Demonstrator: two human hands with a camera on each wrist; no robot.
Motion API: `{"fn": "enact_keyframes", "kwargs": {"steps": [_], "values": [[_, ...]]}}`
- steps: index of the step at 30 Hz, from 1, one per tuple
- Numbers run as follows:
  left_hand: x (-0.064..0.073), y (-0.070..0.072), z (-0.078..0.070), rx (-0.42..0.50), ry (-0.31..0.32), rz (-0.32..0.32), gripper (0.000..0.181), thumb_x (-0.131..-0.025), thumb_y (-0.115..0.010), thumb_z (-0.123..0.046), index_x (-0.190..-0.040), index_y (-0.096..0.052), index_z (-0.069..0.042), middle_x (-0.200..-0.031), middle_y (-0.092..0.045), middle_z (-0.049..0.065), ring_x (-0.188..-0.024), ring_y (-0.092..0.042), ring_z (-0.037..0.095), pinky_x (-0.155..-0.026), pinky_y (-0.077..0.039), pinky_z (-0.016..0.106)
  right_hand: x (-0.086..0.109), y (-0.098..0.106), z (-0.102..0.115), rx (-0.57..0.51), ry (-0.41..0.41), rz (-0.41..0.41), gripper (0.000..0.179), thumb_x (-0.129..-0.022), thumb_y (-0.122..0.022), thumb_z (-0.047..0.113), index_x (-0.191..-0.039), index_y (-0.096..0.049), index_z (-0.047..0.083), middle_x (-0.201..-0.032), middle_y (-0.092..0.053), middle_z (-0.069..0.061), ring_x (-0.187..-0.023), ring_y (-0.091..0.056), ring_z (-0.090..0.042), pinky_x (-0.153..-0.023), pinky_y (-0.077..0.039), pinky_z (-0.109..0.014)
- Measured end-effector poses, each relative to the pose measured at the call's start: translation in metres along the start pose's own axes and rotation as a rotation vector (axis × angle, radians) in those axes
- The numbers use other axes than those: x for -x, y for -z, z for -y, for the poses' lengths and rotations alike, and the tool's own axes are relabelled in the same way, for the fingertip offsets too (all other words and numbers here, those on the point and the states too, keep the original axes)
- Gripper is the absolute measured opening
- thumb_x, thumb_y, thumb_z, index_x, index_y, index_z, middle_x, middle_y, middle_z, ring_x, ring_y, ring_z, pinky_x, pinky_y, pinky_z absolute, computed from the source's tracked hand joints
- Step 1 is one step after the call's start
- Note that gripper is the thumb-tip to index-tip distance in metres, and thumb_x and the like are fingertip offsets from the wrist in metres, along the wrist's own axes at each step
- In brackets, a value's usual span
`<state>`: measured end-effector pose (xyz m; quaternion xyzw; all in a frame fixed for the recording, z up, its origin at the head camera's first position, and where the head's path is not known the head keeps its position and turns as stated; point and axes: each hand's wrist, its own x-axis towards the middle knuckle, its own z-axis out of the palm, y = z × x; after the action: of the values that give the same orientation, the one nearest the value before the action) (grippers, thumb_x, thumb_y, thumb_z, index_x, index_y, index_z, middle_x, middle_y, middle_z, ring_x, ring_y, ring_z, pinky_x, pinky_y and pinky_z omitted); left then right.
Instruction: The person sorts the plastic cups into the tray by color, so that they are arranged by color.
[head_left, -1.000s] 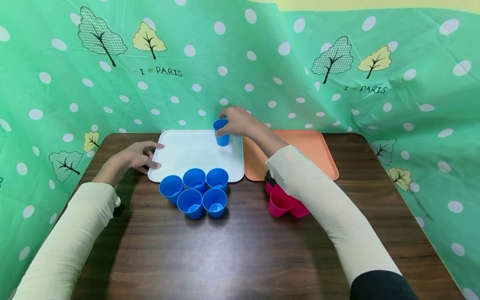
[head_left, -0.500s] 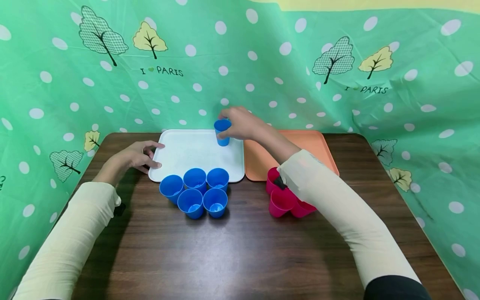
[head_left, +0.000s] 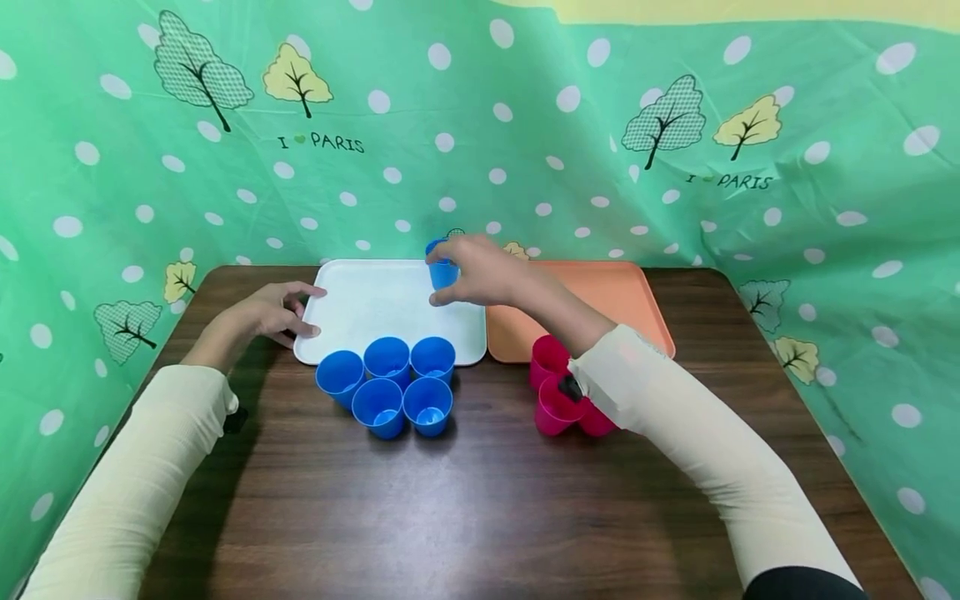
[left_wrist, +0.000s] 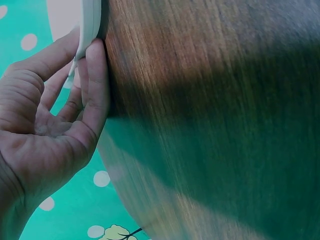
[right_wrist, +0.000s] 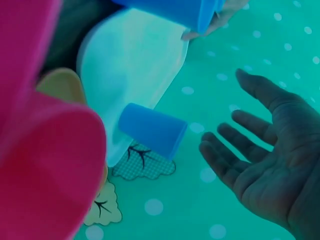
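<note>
At the tray's left edge my left hand (head_left: 273, 314) holds the white tray (head_left: 367, 308). The left wrist view shows its thumb and fingers on either side of the tray rim (left_wrist: 90, 30). A single blue cup (head_left: 442, 277) stands upright at the tray's back right corner. Beside it is my right hand (head_left: 483, 271), fingers spread and partly hiding the cup in the head view. In the right wrist view this hand (right_wrist: 275, 155) holds nothing, and a gap separates its fingertips from the blue cup (right_wrist: 152, 131).
Several blue cups (head_left: 378, 408) stand grouped before the white tray. An orange tray (head_left: 615, 300) lies against its right side. Pink cups (head_left: 557, 408) stand in front of that, partly under my right forearm. A green polka-dot cloth (head_left: 495, 125) hangs behind the table (head_left: 450, 517).
My right hand has released the blue cup and drawn slightly toward me and to the right, its fingers spreading. The cup stays on the tray's corner. My left hand has not moved.
</note>
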<state>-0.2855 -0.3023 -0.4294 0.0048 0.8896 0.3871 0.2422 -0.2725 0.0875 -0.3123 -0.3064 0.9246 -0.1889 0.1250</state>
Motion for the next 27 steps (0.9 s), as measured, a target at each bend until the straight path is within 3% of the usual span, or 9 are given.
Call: {"fn": "enact_keyframes", "kwargs": {"steps": [7,16,27], "values": [[-0.001,0.001,0.0,0.001,-0.004,-0.001,0.086,-0.096,-0.088,-0.003,-0.17,-0.044,-0.005,-0.112,-0.05,0.016,-0.09,-0.063,0.025,-0.076,-0.072,0.041,0.012,-0.01,0.007,0.014,0.021,0.101,0.064,-0.1,-0.088,0.036,-0.155,-0.068,0.011,-0.16,-0.066,-0.011,-0.149,-0.06,-0.034,-0.118,-0.058,-0.049],[-0.001,-0.001,-0.004,0.003,0.001,0.004,0.086,-0.096,-0.089,-0.005,-0.17,-0.045,-0.008,-0.117,-0.049,0.018,-0.092,-0.062,0.027,-0.078,-0.072,0.042,0.033,-0.017,0.016,0.029,0.082,0.2,0.055,-0.101,-0.086,0.025,-0.152,-0.07,0.012,-0.159,-0.067,-0.011,-0.146,-0.063,-0.035,-0.112,-0.062,-0.049],[0.0,-0.001,0.0,-0.004,0.013,-0.002,0.086,-0.097,-0.087,-0.004,-0.171,-0.044,-0.007,-0.116,-0.05,0.018,-0.094,-0.063,0.028,-0.079,-0.073,0.043,0.039,-0.029,0.016,-0.019,0.103,0.307,0.057,-0.1,-0.086,0.018,-0.153,-0.069,0.012,-0.159,-0.068,-0.01,-0.149,-0.064,-0.035,-0.11,-0.065,-0.047]]}}
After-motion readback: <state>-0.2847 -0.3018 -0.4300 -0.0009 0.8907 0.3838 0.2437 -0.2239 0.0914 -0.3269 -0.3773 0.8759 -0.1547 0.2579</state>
